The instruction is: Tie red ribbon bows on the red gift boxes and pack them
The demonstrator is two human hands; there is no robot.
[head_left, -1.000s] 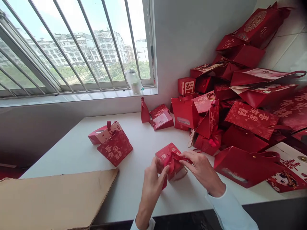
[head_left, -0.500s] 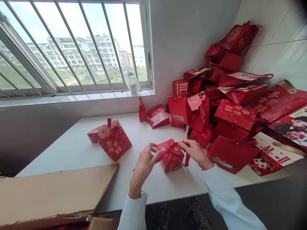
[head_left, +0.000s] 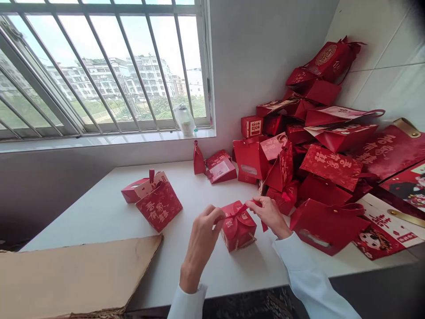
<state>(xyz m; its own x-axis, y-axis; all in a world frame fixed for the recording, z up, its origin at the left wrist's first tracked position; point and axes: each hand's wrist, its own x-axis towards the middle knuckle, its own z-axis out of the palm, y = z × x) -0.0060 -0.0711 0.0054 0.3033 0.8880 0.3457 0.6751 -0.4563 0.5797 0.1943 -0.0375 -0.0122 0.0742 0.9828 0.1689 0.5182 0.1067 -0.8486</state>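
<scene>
A small red gift box [head_left: 239, 235] with gold lettering stands on the white table, its curved top flaps folded together. Across its top runs a red ribbon [head_left: 235, 215], crossed or knotted at the middle. My left hand [head_left: 205, 230], left of the box, pinches one side of the ribbon between thumb and fingers. At the box's upper right, my right hand [head_left: 269, 214] pinches the other side, and a loose ribbon end hangs below those fingers. A thin cord handle lies against the box's lower front.
Red gift boxes and bags [head_left: 282, 164] are heaped at the right against the wall. Two more boxes [head_left: 159, 204] stand at the left. A cardboard box flap [head_left: 79, 274] covers the near left corner. On the windowsill sits a plastic-wrapped container [head_left: 184, 120].
My left fingers have closed on the ribbon's left side, which now stretches straighter between both hands. The whole view has shifted slightly, with things appearing lower.
</scene>
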